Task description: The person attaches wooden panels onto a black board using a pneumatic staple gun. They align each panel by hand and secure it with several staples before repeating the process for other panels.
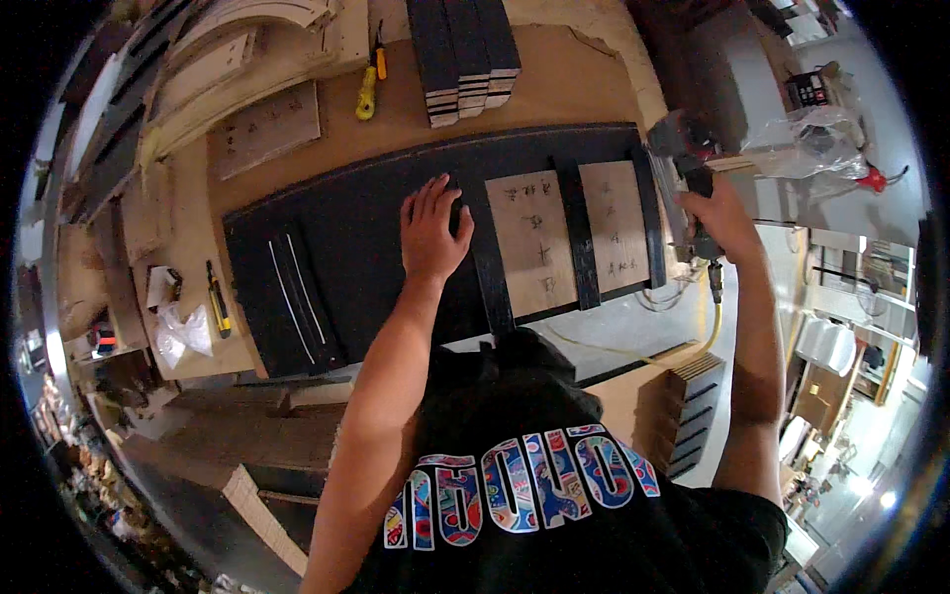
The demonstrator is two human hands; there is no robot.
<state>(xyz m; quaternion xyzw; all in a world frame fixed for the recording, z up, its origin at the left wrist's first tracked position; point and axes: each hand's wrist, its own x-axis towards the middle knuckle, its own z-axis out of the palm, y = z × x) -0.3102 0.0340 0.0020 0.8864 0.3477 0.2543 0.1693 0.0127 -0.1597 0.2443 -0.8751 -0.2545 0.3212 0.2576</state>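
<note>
Resting with fingers loosely spread, the left hand (433,230) touches the black panel (376,238), which lies across the tabletop (569,84); the right hand (722,220), well apart, is wrapped around an air tool (683,139) at the panel's right end. The panel looks stiff, fairly heavy and perhaps smooth, so two opposite edges should offer the surest hold (its flat face gives little to pinch). The tool seems rigid and weighty, best held by its handle, clear of the hose. Counted: one panel, one tool, one yellow hose (717,322), two pale wooden sections (534,247), three dark crossbars (577,233), two thin white strips (291,302) and two screwdrivers (366,97) beyond the panel.
</note>
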